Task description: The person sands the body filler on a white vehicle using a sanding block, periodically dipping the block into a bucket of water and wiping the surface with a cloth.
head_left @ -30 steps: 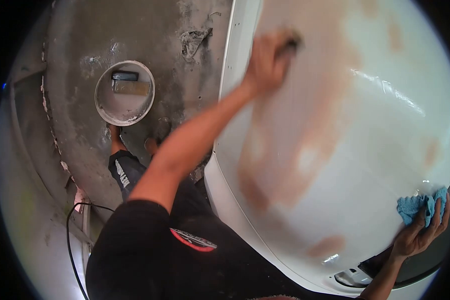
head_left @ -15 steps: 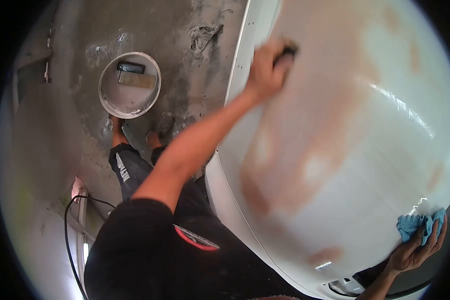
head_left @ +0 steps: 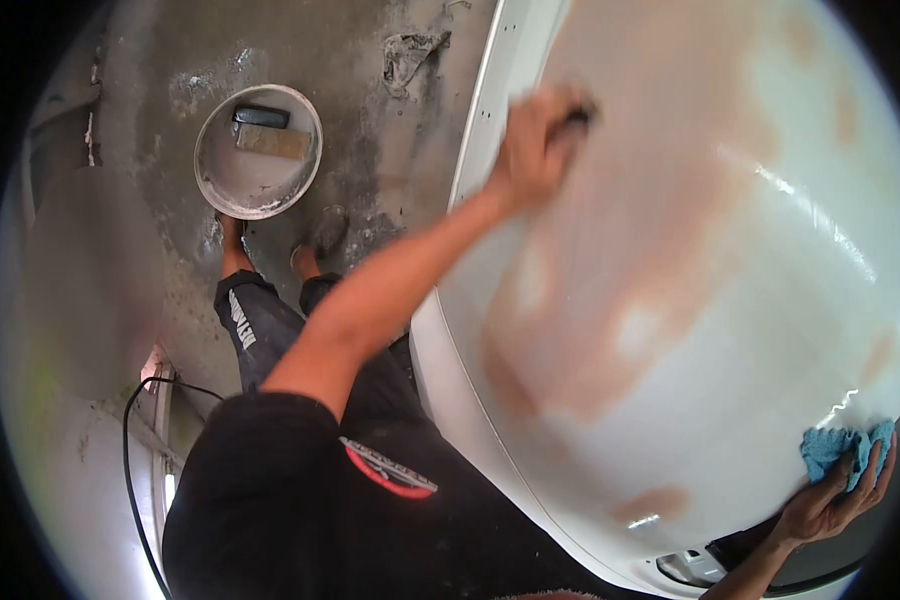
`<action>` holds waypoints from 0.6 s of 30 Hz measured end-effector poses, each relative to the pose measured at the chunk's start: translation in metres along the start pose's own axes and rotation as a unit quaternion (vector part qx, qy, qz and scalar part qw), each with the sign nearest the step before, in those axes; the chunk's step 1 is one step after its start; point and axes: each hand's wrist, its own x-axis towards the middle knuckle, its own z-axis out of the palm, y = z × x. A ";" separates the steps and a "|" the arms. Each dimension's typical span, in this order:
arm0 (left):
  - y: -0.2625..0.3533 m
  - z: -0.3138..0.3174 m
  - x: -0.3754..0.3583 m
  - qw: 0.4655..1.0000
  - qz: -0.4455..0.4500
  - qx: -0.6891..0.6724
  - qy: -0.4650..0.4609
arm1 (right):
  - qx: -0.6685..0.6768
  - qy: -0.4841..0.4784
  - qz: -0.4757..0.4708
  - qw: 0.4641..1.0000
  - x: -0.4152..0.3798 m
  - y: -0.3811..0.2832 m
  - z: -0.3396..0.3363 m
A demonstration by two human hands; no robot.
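Note:
My left hand (head_left: 538,145) is closed around a small dark block (head_left: 579,116), pressed to the white car panel (head_left: 570,300) near its upper left edge. Motion blur smears the hand, and most of the block is hidden under the fingers. Around it the panel is dull and wet-looking, with brownish patches where the white has worn through. At the lower right, my right hand (head_left: 832,500) rests on the panel's far edge. A crumpled blue cloth (head_left: 832,450) is bunched under its fingers.
On the wet floor (head_left: 310,60) stands a round bucket (head_left: 205,185) with a black block (head_left: 261,117) and a tan block (head_left: 273,141) inside. Close by lies a grey rag (head_left: 407,60). A black cable (head_left: 127,470) hangs at lower left. A light unit (head_left: 692,568) sits at the panel's lower edge.
The left hand stays on nearly the same part of the panel, still blurred by motion. The view has shifted slightly, so the bucket appears higher. The right hand and cloth keep their place.

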 end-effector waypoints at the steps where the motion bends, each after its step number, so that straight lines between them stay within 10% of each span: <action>1: -0.038 0.011 0.030 0.998 -0.042 0.041 0.039 | 0.009 0.015 0.005 1.000 0.000 -0.003 0.003; 4: -0.038 0.008 0.047 0.991 -0.123 0.004 0.043 | -0.017 -0.011 -0.012 1.000 -0.001 0.000 0.001; 7: 0.033 -0.011 -0.064 0.994 -0.042 -0.032 -0.099 | -0.030 -0.009 -0.019 0.999 -0.001 0.003 0.000; 9: 0.092 -0.018 -0.154 0.998 -0.041 -0.016 -0.036 | -0.010 0.000 -0.013 1.000 -0.001 0.001 0.002; 12: 0.061 -0.013 -0.166 0.997 0.022 -0.040 -0.064 | 0.002 0.015 -0.012 1.000 0.001 -0.002 0.003; 18: -0.054 0.006 0.036 0.999 0.002 0.037 0.022 | -0.034 0.029 -0.020 0.999 0.003 0.000 0.006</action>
